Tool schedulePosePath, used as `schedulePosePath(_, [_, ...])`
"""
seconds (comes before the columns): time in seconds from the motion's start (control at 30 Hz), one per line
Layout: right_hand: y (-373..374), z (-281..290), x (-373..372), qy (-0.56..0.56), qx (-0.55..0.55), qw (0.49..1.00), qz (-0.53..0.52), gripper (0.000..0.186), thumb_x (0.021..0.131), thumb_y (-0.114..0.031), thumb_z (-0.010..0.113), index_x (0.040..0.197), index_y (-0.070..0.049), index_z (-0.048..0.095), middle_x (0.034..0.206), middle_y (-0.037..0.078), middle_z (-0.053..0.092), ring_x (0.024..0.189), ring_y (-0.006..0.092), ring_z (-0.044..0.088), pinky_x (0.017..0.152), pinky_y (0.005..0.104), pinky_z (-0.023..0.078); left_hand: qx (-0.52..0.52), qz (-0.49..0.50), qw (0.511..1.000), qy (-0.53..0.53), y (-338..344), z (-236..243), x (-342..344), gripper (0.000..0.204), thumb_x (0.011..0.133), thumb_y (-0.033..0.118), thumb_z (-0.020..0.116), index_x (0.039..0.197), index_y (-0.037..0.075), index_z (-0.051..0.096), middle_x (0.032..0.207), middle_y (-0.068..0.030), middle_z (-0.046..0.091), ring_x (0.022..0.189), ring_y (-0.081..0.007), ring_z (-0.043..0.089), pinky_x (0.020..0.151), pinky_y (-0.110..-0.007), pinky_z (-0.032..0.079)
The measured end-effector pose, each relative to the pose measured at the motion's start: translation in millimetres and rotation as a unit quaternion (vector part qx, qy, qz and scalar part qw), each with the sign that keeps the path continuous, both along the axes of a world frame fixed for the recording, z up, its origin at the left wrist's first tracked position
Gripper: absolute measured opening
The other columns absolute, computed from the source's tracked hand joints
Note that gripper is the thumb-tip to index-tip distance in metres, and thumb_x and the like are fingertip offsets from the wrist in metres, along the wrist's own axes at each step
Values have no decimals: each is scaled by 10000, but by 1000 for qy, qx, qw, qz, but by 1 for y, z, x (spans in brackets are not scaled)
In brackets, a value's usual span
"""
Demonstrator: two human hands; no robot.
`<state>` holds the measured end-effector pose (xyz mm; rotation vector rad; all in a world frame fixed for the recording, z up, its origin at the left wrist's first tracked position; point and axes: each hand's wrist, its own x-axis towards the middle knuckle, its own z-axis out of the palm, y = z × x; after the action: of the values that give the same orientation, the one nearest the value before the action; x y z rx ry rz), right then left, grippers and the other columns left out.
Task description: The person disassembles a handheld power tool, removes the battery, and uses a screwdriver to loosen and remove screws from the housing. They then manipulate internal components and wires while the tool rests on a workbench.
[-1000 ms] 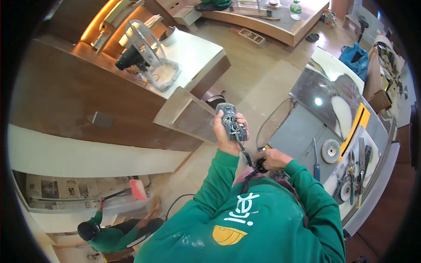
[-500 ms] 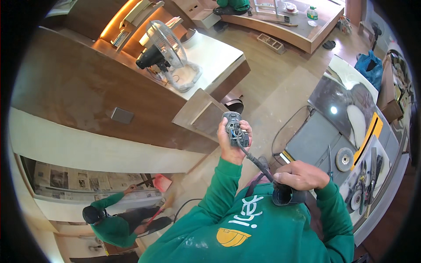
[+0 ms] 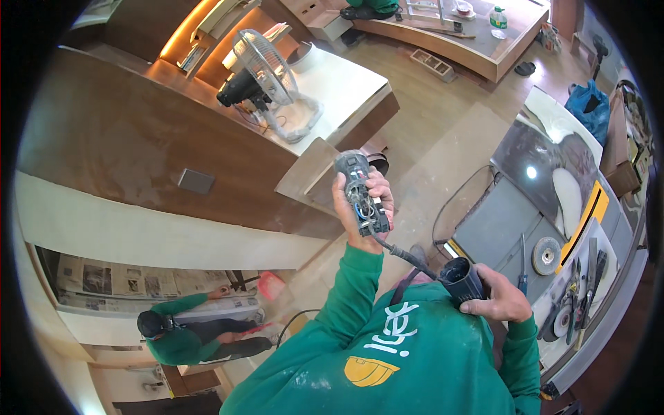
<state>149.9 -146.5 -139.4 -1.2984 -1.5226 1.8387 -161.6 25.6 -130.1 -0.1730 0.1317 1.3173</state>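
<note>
Green sleeves [image 3: 356,277], left hand [image 3: 346,209] raised, grip wrapping tool [image 3: 353,166], right hand [image 3: 501,297] clasping black cylinder [image 3: 465,284]

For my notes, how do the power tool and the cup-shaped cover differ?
The power tool is in your left hand; the cover is in your right hand. The tool is longer, with exposed wires; the cover is a shorter, open cup. Both are dark.

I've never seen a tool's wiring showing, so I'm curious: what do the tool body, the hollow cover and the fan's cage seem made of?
Tool body: probably dark moulded plastic, matte and dusty-looking; metal parts can't be ruled out. Hollow cover: likely black plastic, smooth, with a faint sheen. Fan's cage: thin pale wires, probably coated metal.
</note>
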Motion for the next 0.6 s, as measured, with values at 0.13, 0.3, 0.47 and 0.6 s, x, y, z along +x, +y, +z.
schedulePosePath(0.13, [1, 12, -7, 24, 81, 996, 5, 787, 800, -346, 973, 1420, 4, 635, 1189, 146, 737, 1100, 247, 705, 992, 382, 548, 78, 50, 993, 68, 8, 16, 8, 659, 961, 352, 808, 1347, -83, 498, 1040, -125, 568, 838, -191, 628, 655, -295, 573])
schedulePosePath(0.3, [16, 31, -34, 57, 113, 992, 9, 783, 873, -413, 909, 1467, -5, 605, 1178, 198, 755, 1108, 313, 743, 992, 424, 562, 216, 72, 971, 79, 18, 41, 11, 699, 985, 449, 777, 1391, -54, 509, 1036, -128, 574, 817, -203, 618, 618, -305, 560])
schedulePosePath(0.47, [30, 46, -60, 84, 121, 989, -12, 750, 918, -441, 857, 1445, 27, 602, 1145, 186, 730, 1043, 275, 721, 942, 403, 561, 334, 21, 942, -13, 28, 66, 10, 735, 1007, 531, 747, 1461, 5, 507, 1083, -124, 569, 860, -218, 607, 625, -338, 557])
schedulePosePath(0.6, [32, 60, -72, 95, 113, 988, -53, 716, 934, -426, 829, 1428, 43, 610, 1152, 181, 726, 1044, 242, 707, 935, 384, 559, 355, 7, 934, 33, 25, 86, 7, 732, 943, 391, 825, 1455, -1, 479, 1125, -83, 564, 995, -217, 621, 866, -397, 579])
